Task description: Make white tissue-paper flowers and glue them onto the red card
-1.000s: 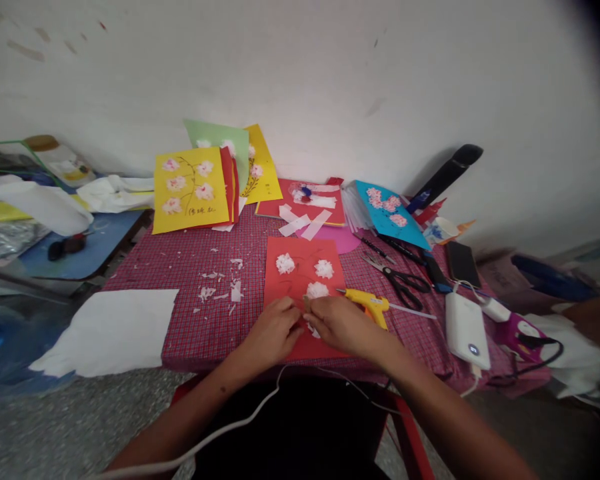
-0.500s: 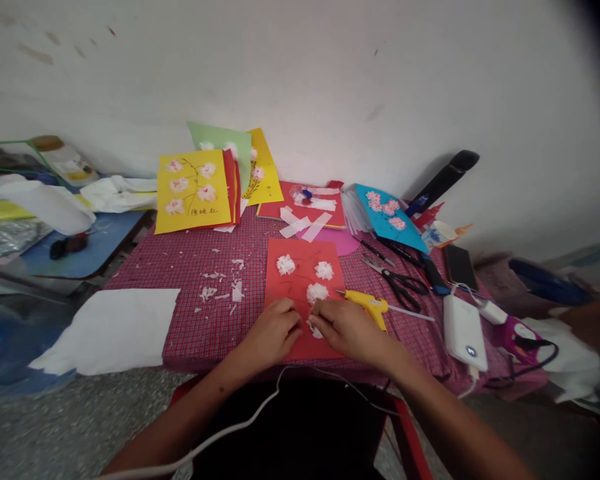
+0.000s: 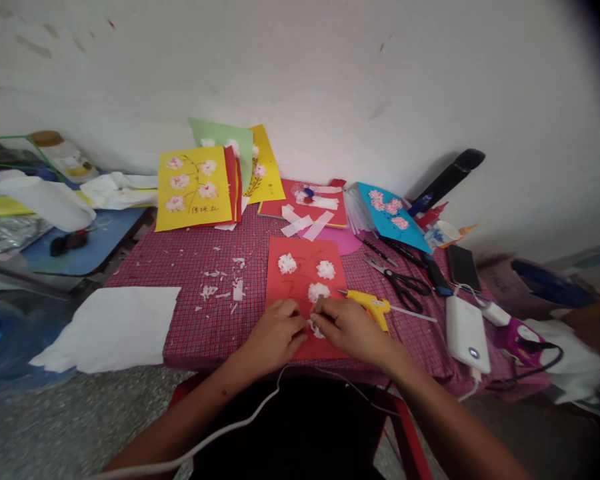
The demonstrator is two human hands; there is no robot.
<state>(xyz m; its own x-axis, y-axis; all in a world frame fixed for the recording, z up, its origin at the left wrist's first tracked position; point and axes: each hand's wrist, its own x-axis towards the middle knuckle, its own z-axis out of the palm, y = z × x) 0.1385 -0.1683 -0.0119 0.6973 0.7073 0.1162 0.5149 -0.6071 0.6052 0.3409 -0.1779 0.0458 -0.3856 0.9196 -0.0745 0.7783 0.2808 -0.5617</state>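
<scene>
A red card [image 3: 305, 248] lies flat at the table's front edge, with three white crumpled-paper flowers on it, one of them a middle flower [image 3: 319, 292], and faint drawn stems. Over its lower part, my right hand [image 3: 350, 328] is closed in a pinch at a white paper flower [image 3: 317, 329], partly covered by the fingers. My left hand [image 3: 276, 335] rests on the card's lower left, fingers curled in towards the same flower; whatever its fingertips hold is hidden. Touching the card's right side is a yellow glue gun [image 3: 373, 304] with a clear glue stick, close to my right hand.
Black scissors [image 3: 405, 287], a white power bank [image 3: 467, 333] and a phone [image 3: 463, 267] lie right. Paper scraps [image 3: 237, 290] and a white sheet [image 3: 125, 327] are left. Finished yellow flower card [image 3: 193, 190], blue card [image 3: 393, 215] and paper strips [image 3: 317, 227] stand or lie behind. A cable crosses my lap.
My left fingers have shifted slightly towards the right hand, and the right fingertips have moved a little at the lower flower. The card and tools stay put; the view has shifted slightly.
</scene>
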